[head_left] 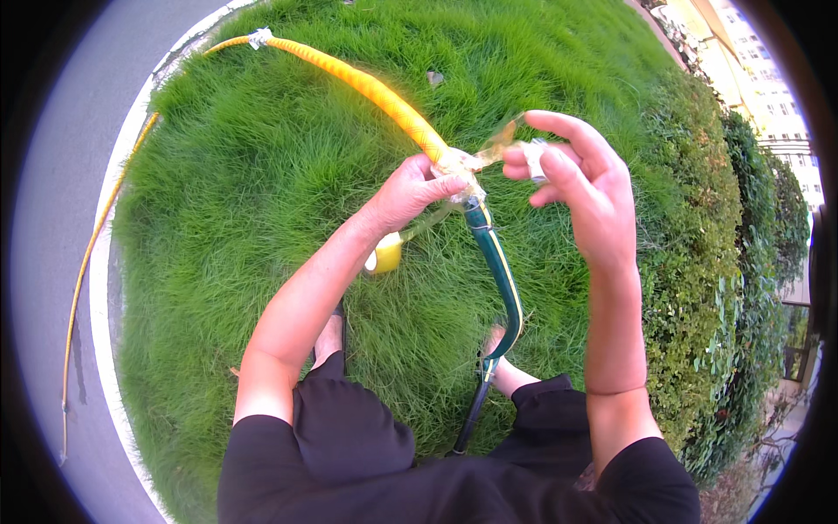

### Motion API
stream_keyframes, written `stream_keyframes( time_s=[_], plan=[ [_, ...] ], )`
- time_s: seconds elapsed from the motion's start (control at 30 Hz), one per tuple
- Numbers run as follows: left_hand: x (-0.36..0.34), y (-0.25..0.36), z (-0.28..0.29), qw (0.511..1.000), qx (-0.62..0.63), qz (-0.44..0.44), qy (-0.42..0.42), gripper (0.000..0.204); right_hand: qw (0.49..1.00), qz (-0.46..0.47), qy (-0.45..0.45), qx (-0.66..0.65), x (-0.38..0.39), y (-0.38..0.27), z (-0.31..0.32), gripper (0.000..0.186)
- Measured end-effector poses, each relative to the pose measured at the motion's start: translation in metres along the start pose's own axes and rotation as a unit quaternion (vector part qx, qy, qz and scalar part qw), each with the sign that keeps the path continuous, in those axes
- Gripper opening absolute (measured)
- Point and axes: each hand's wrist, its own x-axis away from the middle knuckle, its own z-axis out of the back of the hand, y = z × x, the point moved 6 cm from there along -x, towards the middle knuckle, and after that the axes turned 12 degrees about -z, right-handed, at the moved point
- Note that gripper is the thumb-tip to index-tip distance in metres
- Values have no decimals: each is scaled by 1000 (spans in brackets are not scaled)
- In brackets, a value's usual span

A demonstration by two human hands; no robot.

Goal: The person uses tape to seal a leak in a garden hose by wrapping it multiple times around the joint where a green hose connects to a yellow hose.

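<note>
My left hand (408,194) is closed around the joint where a yellow hose (367,86) meets a dark green hose (497,262) with a pale stripe. Crumpled clear tape (456,170) wraps this joint. From it a loose strip of clear tape (499,144) stretches toward my right hand (587,179), raised to the right of the joint. The right thumb and fingers pinch a small whitish bit (534,161), perhaps bunched tape; its exact shape is unclear. A yellow tape roll (384,255) hangs below my left wrist, on another clear strip.
Long grass (262,192) surrounds my feet. The yellow hose runs to another whitish wrapping (259,37), and a thinner yellow length (92,236) lies on the grey pavement (52,218) past a white curb (106,288). A hedge (690,262) stands on the right.
</note>
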Motion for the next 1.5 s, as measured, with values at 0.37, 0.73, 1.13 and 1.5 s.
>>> stream_keyframes(
  time_s=[0.37, 0.73, 1.13, 1.5],
  plan=[
    [-4, 5, 1, 1000, 11, 3, 23, 28, 936, -214, -94, 262, 46, 223, -101, 113],
    [7, 8, 14, 998, -52, 11, 34, 28, 964, -100, -244, -27, 25, 264, -161, 37],
    [19, -2, 19, 999, -16, -9, 32, 31, 893, -281, -319, -149, 116, 198, 6, 39],
    [32, 3, 21, 1000, -8, -10, 23, 32, 850, -276, -360, 268, 13, 117, 78, 34]
  ],
)
